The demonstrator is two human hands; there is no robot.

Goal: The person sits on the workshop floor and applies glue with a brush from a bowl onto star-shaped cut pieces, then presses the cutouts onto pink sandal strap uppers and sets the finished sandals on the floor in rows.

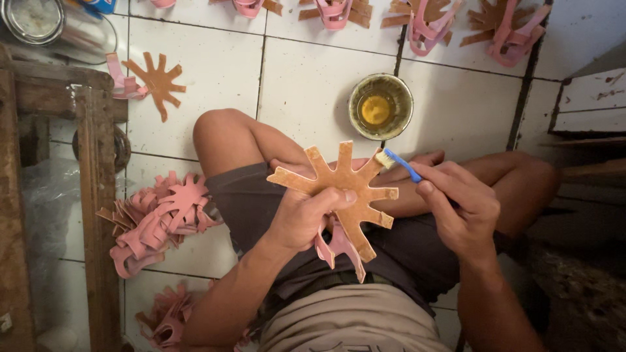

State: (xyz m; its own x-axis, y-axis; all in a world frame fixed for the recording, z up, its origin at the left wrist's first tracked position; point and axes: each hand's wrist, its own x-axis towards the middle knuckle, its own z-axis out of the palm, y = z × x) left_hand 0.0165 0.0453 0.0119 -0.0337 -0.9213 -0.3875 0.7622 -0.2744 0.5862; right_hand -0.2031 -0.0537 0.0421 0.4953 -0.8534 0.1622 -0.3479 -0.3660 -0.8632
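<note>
Brown star-shaped leather piece [339,186] w/ pink strap layer under it, held over the lap by the left hand [303,218], which is closed round its middle, thumb pressing on top. Right hand [460,205] is gripping a blue-handled brush [398,163], fingers curled tight on the handle, bristles touching the upper-right arm of the star. Small metal bowl of yellow glue [380,106] is sitting on the white tiled floor [306,85] just ahead of the knees.

Progress, judging by layout: coating is partway at best. Brush is working one arm only; surface looks evenly brown, so can't tell which arms are already wet, glare too weak. Row of pink-and-brown pieces [424,19] along the top edge is lying spread out, prob. done and drying. One flat brown star [156,81] is lying alone near the wooden frame [98,195]. Pile of pink pieces [160,218] to the left, plus more at the bottom left, looks like stock waiting, so plenty left.
</note>
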